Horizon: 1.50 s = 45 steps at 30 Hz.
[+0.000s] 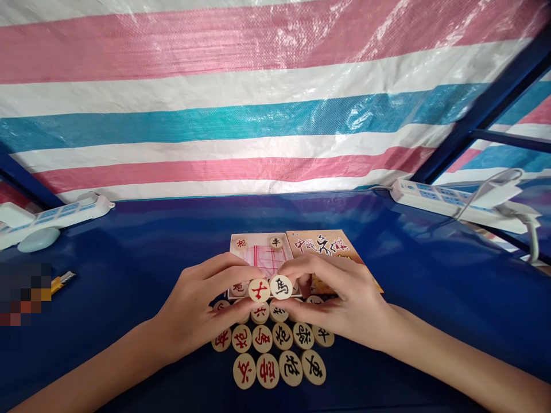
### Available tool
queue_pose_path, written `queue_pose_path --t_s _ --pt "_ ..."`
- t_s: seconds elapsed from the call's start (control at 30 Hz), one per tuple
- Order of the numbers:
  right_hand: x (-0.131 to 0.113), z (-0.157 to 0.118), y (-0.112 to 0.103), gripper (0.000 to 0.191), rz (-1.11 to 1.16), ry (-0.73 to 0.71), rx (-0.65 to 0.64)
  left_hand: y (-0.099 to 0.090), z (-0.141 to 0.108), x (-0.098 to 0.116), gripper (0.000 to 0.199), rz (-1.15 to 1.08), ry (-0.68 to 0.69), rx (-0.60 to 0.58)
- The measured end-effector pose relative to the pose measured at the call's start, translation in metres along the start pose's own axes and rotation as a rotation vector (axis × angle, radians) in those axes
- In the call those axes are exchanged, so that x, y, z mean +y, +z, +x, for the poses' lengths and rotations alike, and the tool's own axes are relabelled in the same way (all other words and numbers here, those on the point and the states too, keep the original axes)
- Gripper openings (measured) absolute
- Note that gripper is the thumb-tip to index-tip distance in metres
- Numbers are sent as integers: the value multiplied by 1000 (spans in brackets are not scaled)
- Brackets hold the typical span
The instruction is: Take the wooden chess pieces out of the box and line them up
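Note:
Between the thumb and fingers of my left hand [200,301] is a round wooden xiangqi piece with a red character [259,291]. My right hand [344,298] pinches a xiangqi piece with a black character [281,287], edge to edge with the red one or nearly so. Below them, rows of similar pieces lie face up, among them a red piece [267,370] and a black piece [291,367]. Behind my hands sits an open box tray [235,246] with a few pieces in it; my fingers hide part of it. Its printed lid [336,241] lies to the right, partly covered.
White power strips stand at the back left [73,217] and back right [439,195], the right one with a plugged cable. A yellow utility knife [63,281] lies at left, near a pale rounded object [38,240]. Striped plastic sheeting [241,126] hangs behind the blue table [142,252].

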State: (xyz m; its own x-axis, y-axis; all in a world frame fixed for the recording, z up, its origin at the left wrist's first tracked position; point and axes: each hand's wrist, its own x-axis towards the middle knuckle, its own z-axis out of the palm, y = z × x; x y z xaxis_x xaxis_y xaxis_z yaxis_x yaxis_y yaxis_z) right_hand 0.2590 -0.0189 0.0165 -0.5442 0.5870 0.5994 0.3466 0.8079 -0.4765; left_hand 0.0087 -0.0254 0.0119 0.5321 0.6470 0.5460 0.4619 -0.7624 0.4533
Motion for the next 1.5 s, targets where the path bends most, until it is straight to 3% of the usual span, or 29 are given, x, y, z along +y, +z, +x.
queue_pose_path --t_s 0.73,1.5 --pt "-3 -3 4 23 -32 -51 -33 -2 -1 0 28 27 11 16" --pt "0 -2 0 28 -3 5 1 0 0 1 27 17 78 -1"
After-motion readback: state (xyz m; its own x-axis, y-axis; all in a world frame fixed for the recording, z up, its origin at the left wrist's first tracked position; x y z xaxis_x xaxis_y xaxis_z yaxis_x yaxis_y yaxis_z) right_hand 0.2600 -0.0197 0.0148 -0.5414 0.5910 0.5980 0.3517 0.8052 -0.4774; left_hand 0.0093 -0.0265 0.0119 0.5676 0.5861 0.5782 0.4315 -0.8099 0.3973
